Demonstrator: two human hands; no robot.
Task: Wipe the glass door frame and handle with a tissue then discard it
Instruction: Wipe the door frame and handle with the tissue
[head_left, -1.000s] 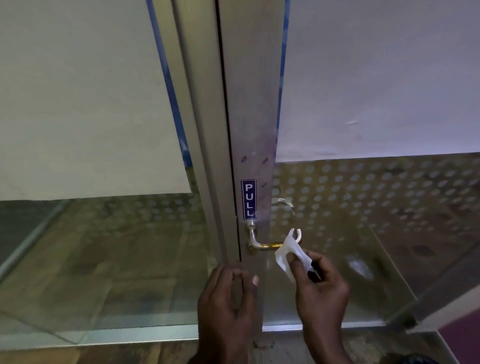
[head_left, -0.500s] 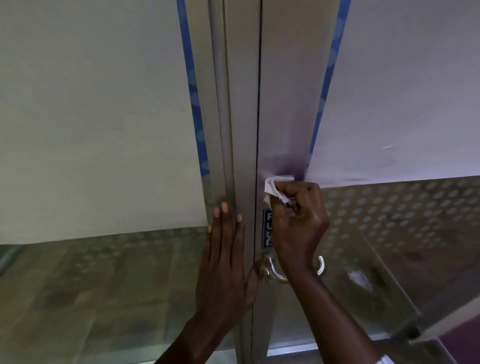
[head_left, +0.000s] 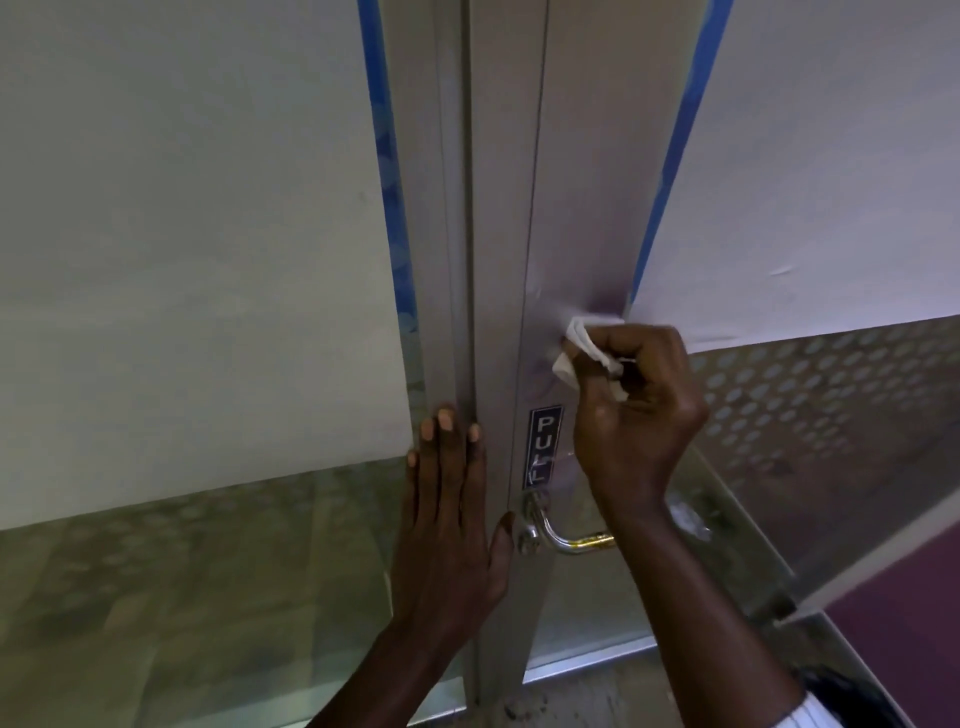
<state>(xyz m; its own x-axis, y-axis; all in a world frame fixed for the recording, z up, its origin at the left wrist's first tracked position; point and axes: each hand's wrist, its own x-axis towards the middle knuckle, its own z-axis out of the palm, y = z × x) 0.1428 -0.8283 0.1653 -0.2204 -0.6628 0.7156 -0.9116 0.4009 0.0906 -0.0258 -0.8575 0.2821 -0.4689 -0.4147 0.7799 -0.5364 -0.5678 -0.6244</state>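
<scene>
A grey metal door frame (head_left: 576, 182) runs vertically through the middle, between two glass panels. My right hand (head_left: 639, 410) grips a crumpled white tissue (head_left: 576, 348) and presses it against the frame just above a blue PULL sticker (head_left: 543, 448). Below the sticker a curved chrome handle (head_left: 558, 535) sticks out, partly hidden by my right wrist. My left hand (head_left: 449, 525) lies flat with fingers straight on the neighbouring frame post (head_left: 452, 208), left of the door gap.
Frosted white film with blue edge strips covers the upper glass on the left (head_left: 182, 234) and right (head_left: 831, 156). Dotted film (head_left: 810, 405) bands the lower right glass. A floor sill with some dirt (head_left: 587, 691) lies at the bottom.
One second ago my right hand held the tissue by the handle; it has since risen to the frame above the PULL sticker. My left hand moved up and flattened on the post.
</scene>
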